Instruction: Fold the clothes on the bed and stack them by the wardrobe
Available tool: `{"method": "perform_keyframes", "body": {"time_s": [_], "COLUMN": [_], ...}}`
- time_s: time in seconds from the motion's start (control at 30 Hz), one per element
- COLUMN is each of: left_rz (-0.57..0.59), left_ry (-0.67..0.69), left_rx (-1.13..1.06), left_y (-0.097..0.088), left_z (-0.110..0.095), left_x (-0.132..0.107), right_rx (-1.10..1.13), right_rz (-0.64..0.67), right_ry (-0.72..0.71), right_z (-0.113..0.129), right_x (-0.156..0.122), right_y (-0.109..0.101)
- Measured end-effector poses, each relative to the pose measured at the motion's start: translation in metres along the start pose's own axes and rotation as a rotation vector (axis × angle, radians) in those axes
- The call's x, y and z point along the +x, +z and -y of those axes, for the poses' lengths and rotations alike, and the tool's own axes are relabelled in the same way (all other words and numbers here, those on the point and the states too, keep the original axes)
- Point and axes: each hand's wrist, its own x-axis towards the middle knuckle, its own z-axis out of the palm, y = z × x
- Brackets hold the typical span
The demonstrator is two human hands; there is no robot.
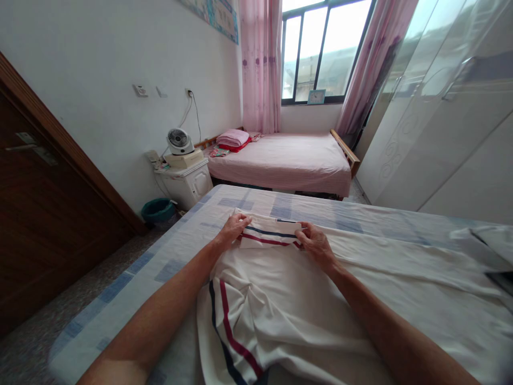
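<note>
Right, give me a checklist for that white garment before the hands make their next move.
1. Left hand on one end of the striped band: ok, fingers are at its left end.
2. Right hand on the other end: ok, pinching it.
3. White garment supported by the nearer bed: ok, it lies spread over the sheet.
4. Cloth smooth: not ok, creases show beside the navy stripe and red stripe.
5. Underside free of trapped folds: cannot tell, it is hidden.
</note>
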Motion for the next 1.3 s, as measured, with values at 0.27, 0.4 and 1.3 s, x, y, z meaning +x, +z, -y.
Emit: {"method": "perform_keyframes", "body": {"time_s": [0.27,0.4,1.3], "left_rz": [-0.163,-0.203,0.210], "left_ry": [0.304,0.366,0.617], "left_rx": [0.152,0.366,0.985], "left_y": [0.005,0.008,0.011], "left_z": [0.003,0.015,0.026], "left_x": [-0.004,0.006,-0.003], "right_rx": [-0.086,-0.245,-0.751], "right_rz": [-0.060,-0.042,0.223], "right_ry": [-0.047,-0.091,-0.552], "right_z": [0.000,0.001,0.010], "right_x": [-0.001,-0.005,-0.014], "right_y": [0.000,-0.002,-0.017]}}
